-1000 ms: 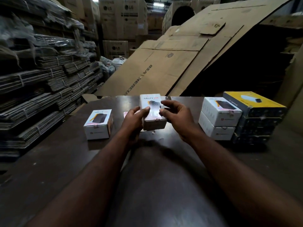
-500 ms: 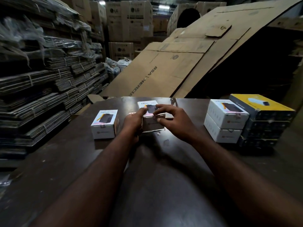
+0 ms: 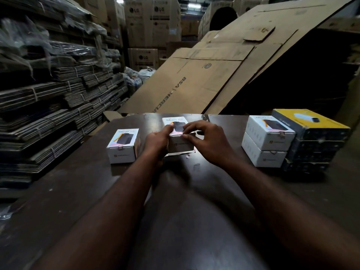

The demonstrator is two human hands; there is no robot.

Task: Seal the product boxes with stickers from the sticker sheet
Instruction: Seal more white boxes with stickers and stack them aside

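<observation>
A white product box (image 3: 178,145) sits in the middle of the dark table (image 3: 175,221), on top of the sticker sheet (image 3: 181,153), of which only a pale edge shows. My left hand (image 3: 156,142) grips the box's left side, thumb on its top. My right hand (image 3: 206,142) rests over the box's near top edge, thumb and fingers pinching there; any sticker under them is hidden. Another white box (image 3: 123,146) with a small sticker on its front edge stands to the left.
Two stacked white boxes (image 3: 267,142) stand at the right, beside a stack of dark boxes with a yellow-topped one (image 3: 309,123). Flat cardboard sheets (image 3: 194,84) lean behind the table. Bundled cardboard (image 3: 48,106) is piled along the left.
The box, held higher and tilted a second ago, now lies lower on the table. My right hand has moved onto its near top edge. The view has shifted slightly.
</observation>
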